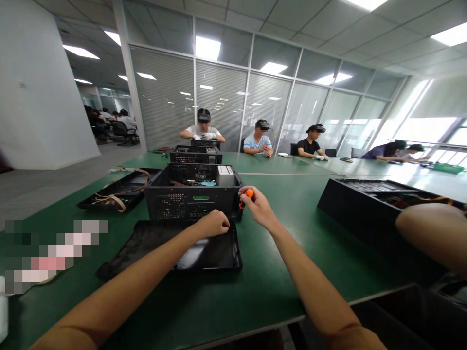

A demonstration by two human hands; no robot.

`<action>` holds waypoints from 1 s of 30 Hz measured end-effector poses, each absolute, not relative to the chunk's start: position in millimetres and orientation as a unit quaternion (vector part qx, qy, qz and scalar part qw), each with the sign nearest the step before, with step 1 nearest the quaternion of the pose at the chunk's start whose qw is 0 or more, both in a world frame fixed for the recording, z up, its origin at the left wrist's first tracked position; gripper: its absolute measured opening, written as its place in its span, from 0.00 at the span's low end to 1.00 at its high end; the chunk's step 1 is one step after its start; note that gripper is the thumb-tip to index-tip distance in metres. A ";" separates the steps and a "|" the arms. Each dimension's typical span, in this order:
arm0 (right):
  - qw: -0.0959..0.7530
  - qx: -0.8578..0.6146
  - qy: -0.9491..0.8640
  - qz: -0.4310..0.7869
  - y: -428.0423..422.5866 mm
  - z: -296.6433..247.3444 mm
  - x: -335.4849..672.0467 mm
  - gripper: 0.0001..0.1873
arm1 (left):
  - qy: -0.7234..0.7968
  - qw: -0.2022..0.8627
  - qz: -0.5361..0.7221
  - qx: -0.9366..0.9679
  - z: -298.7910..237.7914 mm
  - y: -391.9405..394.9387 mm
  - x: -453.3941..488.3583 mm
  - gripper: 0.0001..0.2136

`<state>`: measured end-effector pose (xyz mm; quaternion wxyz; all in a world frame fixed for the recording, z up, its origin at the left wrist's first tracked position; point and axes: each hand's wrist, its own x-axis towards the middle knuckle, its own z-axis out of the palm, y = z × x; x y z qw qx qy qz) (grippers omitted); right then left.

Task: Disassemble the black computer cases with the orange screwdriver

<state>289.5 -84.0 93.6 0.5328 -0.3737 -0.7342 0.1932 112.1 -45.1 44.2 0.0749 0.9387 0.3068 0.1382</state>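
A black computer case (171, 206) lies open on the green table, with a metal power supply (226, 176) and a fan visible inside. At its near right corner, my right hand (255, 201) is closed around an orange-handled screwdriver (249, 193); the shaft cannot be made out. My left hand (217, 222) hovers by the near side of the case with its fingers curled in, and what they hold, if anything, is hidden. Beneath my left forearm, a black case panel (219, 255) rests flat in front of the case.
Left of the case lies a black panel with cables (122, 189). Another black case (353, 214) stands at the right, near a person's bare arm (430, 233). Behind mine is a further case (195, 155). Several people sit along the far side of the table (284, 167).
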 end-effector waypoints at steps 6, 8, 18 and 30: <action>0.619 -0.381 -0.666 0.170 -77.4 53.8 281.4 0.15 | 0.359 0.005 0.155 0.921 20.4 -41.9 128.8 0.10; 0.630 -0.402 -0.648 0.147 -75.7 43.9 279.1 0.13 | 0.354 0.002 0.150 0.923 17.0 -46.5 130.8 0.09; 0.678 -0.419 -0.600 0.075 -75.5 31.4 282.9 0.13 | 0.324 0.019 0.165 0.931 10.7 -48.6 132.5 0.08; 0.553 -0.409 -0.723 0.065 -74.9 37.8 287.7 0.28 | 0.305 0.057 0.172 0.935 6.7 -36.9 133.4 0.09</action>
